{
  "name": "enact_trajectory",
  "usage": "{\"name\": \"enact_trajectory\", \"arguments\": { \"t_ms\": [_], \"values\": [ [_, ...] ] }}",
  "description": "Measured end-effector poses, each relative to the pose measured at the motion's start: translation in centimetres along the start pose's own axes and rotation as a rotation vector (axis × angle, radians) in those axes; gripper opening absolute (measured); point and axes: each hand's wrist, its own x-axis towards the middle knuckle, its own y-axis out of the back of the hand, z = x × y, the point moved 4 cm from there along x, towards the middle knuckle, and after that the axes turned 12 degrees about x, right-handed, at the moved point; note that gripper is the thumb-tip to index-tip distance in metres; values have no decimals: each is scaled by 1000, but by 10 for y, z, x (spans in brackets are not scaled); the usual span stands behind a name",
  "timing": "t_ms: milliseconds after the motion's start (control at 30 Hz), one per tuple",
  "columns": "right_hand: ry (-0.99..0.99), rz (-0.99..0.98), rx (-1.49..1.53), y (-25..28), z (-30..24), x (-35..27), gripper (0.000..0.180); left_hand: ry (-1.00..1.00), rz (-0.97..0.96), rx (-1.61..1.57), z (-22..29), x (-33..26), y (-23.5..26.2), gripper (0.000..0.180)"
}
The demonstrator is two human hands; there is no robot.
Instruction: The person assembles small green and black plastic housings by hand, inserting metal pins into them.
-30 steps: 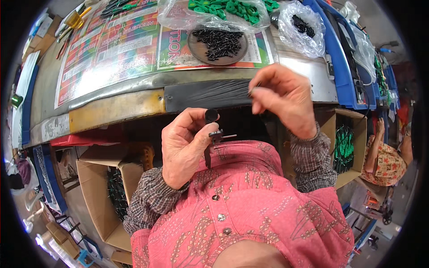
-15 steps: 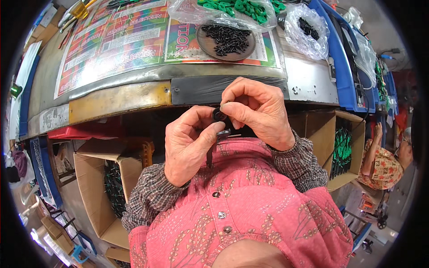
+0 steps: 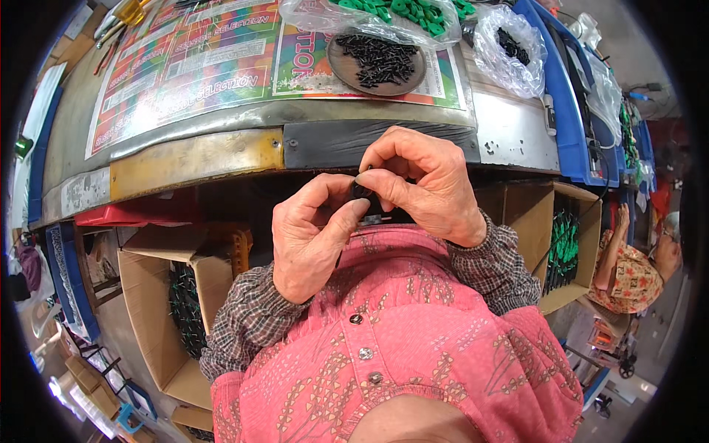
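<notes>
Close in front of my body, my left hand (image 3: 310,240) pinches a small round black plastic part (image 3: 360,193) between thumb and fingertips. My right hand (image 3: 427,186) meets it from the other side, its thumb and forefinger closed at the top of the part; fingers hide whatever else it grips. A thin metallic piece (image 3: 377,219) shows just below the fingertips, mostly covered. Beyond my hands, a round plate (image 3: 419,72) on the workbench carries a heap of small black pegs (image 3: 375,57).
A clear plastic bag (image 3: 314,16) of green plastic pieces (image 3: 413,15) lies behind the plate. Another bag (image 3: 491,63) with black parts sits by blue bins (image 3: 550,81). Cardboard boxes of black-and-green parts stand left (image 3: 148,310) and right (image 3: 528,218). Another person (image 3: 628,277) is at far right.
The right thumb and forefinger have shifted slightly left, over the round black part. The part has turned, and the metallic piece below it shows less than before.
</notes>
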Motion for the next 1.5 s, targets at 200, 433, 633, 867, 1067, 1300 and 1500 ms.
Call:
{"name": "enact_trajectory", "arguments": {
  "t_ms": [200,433,633,867,1067,1300,1500],
  "values": [
    [54,11,-109,0,3,-1,7,-7,34,30,-5,-1,-1,13],
    [-42,50,30,-2,9,-1,6,-20,43,31,-9,4,0,10],
    [-106,78,187,-4,17,-6,11,41,47,-48,-16,4,2,10],
    [142,-63,-135,-4,17,-15,27,48,149,-207,-14,6,4,10],
    [230,-17,-235,-16,18,-18,23,47,103,-232,-15,4,4,13],
    [2,114,-25,-18,24,-22,15,3,75,-147,-9,3,7,19],
    [-68,127,43,-17,28,-22,14,-18,102,-121,-10,2,7,18]
  ]
}}
